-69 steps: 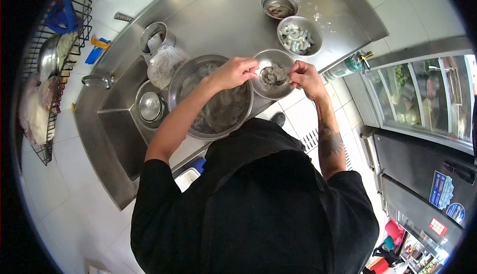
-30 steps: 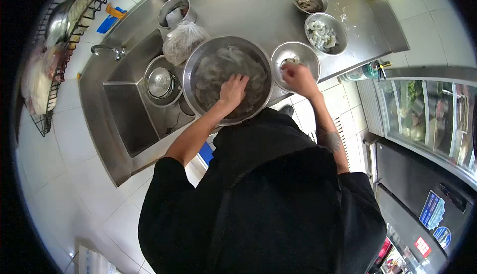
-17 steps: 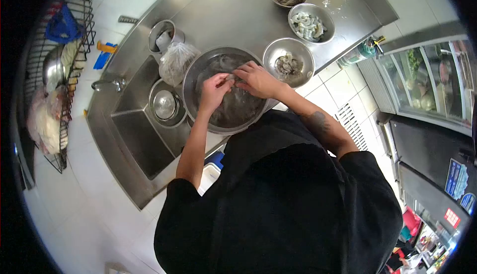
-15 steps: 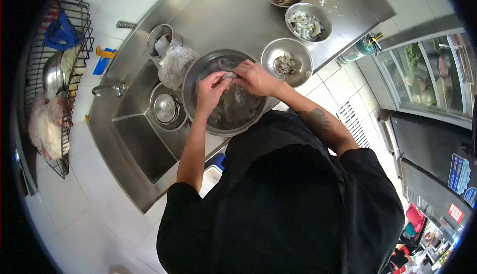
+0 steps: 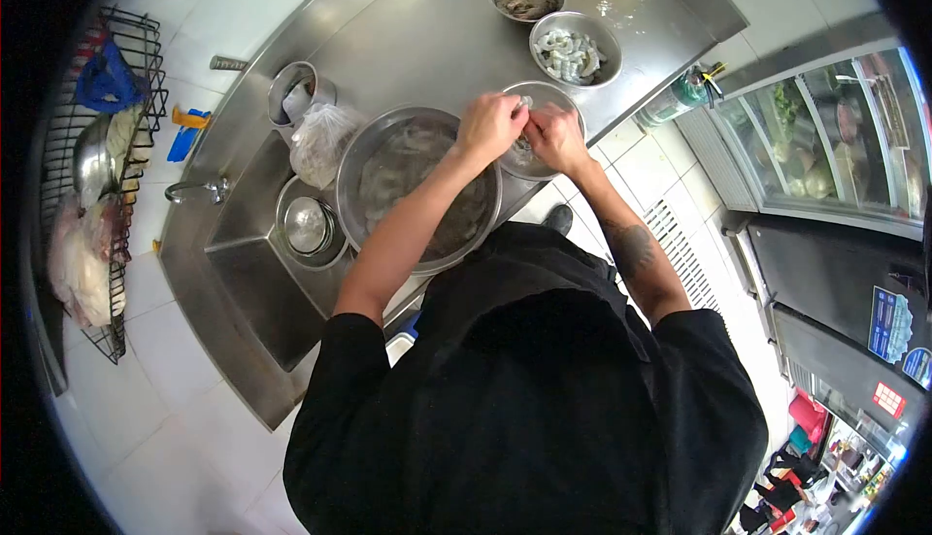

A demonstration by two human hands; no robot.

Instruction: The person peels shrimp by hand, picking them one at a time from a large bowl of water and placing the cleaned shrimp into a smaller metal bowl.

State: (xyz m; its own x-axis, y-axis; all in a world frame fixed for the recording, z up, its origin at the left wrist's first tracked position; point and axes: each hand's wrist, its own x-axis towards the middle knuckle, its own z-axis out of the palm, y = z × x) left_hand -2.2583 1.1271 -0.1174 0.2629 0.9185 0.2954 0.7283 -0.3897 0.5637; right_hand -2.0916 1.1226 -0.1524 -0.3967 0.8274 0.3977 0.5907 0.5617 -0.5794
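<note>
Both of my hands are closed together above a steel bowl (image 5: 575, 108) at the counter's front edge. My left hand (image 5: 492, 129) pinches a small greyish shrimp (image 5: 525, 103), whose tip shows above the fingers. Pressed against it from the other side is my right hand (image 5: 557, 137), its fingers curled on the same shrimp. Most of the bowl's contents are hidden under my hands. Beneath my left forearm stands a big steel basin (image 5: 347, 181) of murky water with greyish shrimp in it. Pale peeled shrimp (image 5: 571, 55) fill another bowl farther back.
A small bowl with dark pieces in liquid (image 5: 527, 1) stands behind. On the left are a knotted plastic bag (image 5: 320, 144), a steel pot (image 5: 280, 98), a sink (image 5: 267, 297) with stacked bowls (image 5: 306, 224), and a tap (image 5: 204, 188). A glass-door fridge (image 5: 825, 137) stands right.
My hands have moved right with the shrimp, from above the big basin to above the smaller bowl. The whole view has shifted slightly.
</note>
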